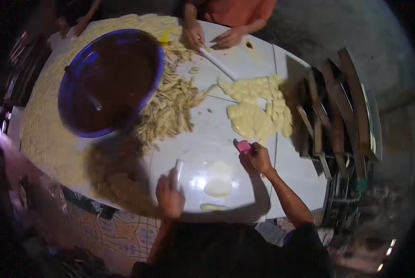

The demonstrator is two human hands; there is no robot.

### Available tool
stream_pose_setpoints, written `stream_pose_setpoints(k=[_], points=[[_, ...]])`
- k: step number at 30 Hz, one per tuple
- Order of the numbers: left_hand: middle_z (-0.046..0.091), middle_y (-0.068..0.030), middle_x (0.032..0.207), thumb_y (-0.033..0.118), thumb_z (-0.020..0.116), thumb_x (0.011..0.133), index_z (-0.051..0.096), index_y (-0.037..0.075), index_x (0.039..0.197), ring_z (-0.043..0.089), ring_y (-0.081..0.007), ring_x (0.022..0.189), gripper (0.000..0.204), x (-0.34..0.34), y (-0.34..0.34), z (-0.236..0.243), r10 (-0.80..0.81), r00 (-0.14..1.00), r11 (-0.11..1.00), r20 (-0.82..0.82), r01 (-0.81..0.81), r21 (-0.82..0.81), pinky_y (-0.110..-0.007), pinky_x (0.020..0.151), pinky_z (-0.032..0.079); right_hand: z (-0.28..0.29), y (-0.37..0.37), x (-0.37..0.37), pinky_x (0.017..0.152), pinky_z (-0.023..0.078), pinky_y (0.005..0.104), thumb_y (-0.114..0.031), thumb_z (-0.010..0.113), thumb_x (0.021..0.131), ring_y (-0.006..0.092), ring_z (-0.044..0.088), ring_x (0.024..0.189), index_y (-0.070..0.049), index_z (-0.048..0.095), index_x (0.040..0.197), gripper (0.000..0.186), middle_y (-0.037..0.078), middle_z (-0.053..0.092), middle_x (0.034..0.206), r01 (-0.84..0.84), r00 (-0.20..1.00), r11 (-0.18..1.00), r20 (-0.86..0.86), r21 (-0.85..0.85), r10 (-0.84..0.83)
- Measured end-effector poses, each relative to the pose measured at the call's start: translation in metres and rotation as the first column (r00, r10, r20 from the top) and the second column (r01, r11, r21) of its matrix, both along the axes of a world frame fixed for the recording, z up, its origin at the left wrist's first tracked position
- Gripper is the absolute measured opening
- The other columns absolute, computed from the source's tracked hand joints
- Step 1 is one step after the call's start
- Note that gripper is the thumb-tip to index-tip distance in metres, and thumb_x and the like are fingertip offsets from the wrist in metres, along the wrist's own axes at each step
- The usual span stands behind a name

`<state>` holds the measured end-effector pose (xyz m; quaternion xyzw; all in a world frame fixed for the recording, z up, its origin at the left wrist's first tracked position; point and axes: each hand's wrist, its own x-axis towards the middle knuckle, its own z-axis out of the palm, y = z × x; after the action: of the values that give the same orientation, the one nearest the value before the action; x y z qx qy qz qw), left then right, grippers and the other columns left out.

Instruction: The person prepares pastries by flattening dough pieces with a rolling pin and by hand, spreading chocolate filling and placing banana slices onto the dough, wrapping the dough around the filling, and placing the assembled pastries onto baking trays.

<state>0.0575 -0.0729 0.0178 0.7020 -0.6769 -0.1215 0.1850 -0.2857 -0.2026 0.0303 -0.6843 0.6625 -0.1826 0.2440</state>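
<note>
My left hand (170,197) is low over the near edge of the white table, its fingers closed about the lower end of a short white rolling pin (180,167). Its fingertips are dim and slightly blurred. To the right, my right hand (261,161) pinches a pink-handled tool (244,147) with a dark flat end, perhaps a scraper or cutter. Between my hands lies a flattened oval of pale dough (218,180), with a thin dough roll (214,207) nearer me. Beyond the pink tool, several plump yellowish dough pieces (251,121) sit piled together.
A large blue basin (159,78) of dark liquid stands at the left beside a heap of cut strips (172,109). Dark trays (342,116) are stacked at the right. Across the table, a person in an orange shirt (237,11) holds a long white rod (219,64).
</note>
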Motion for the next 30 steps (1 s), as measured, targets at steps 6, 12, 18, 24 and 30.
stream_pose_setpoints(k=[6,12,18,24,30], points=[[0.054,-0.0189,0.103,0.017,0.066,0.084,0.053,0.005,0.142,0.057,-0.0395,0.098,0.061,0.001,0.039,-0.049,-0.001,1.000,0.986,0.018,0.004,-0.169,-0.055,0.091,0.048,0.162,-0.115,0.203,0.067,0.053,0.0385,-0.008,0.065,0.095,0.0284,0.068,0.072,0.005,0.068,0.098,0.013,0.018,0.067,0.081,-0.465,0.829,0.863,0.245,-0.199,0.503],[0.057,-0.0178,0.109,0.015,0.063,0.085,0.048,0.018,0.148,0.058,-0.0360,0.101,0.064,-0.002,0.043,-0.039,0.020,0.993,0.997,0.113,-0.011,-0.080,-0.050,0.085,0.052,0.142,-0.199,0.409,0.079,0.056,0.0487,-0.020,0.068,0.087,0.0397,0.071,0.094,-0.002,0.074,0.097,0.021,0.024,0.071,0.097,-0.861,0.455,0.505,-0.350,0.060,0.819],[0.057,-0.0194,0.114,0.020,0.062,0.087,0.037,0.019,0.156,0.057,-0.0387,0.103,0.074,-0.006,0.046,-0.036,0.015,0.994,0.999,-0.106,-0.011,0.037,-0.054,0.089,0.049,0.091,-0.212,0.449,0.074,0.057,0.0504,-0.020,0.074,0.077,0.0368,0.073,0.090,-0.003,0.075,0.090,0.021,0.020,0.073,0.098,-0.906,0.015,0.206,-0.460,0.369,0.888],[0.058,-0.0215,0.113,0.021,0.064,0.086,0.032,0.018,0.158,0.057,-0.0391,0.100,0.079,0.009,0.041,-0.011,0.061,0.993,0.993,-0.103,-0.050,0.104,-0.053,0.086,0.049,0.097,-0.216,0.466,0.057,0.047,0.0431,-0.012,0.063,0.073,0.0270,0.060,0.057,-0.002,0.073,0.082,0.017,0.017,0.067,0.067,-0.947,-0.083,-0.052,-0.085,0.317,0.993],[0.056,-0.0186,0.109,0.010,0.065,0.084,0.039,0.012,0.153,0.055,-0.0385,0.099,0.074,0.002,0.032,-0.053,-0.011,0.982,0.999,-0.188,0.019,0.041,-0.053,0.087,0.048,0.213,-0.206,0.322,0.057,0.046,0.0385,-0.011,0.063,0.079,0.0190,0.060,0.058,0.000,0.072,0.089,0.017,0.010,0.066,0.066,-0.899,0.139,0.072,0.124,0.433,0.982]])
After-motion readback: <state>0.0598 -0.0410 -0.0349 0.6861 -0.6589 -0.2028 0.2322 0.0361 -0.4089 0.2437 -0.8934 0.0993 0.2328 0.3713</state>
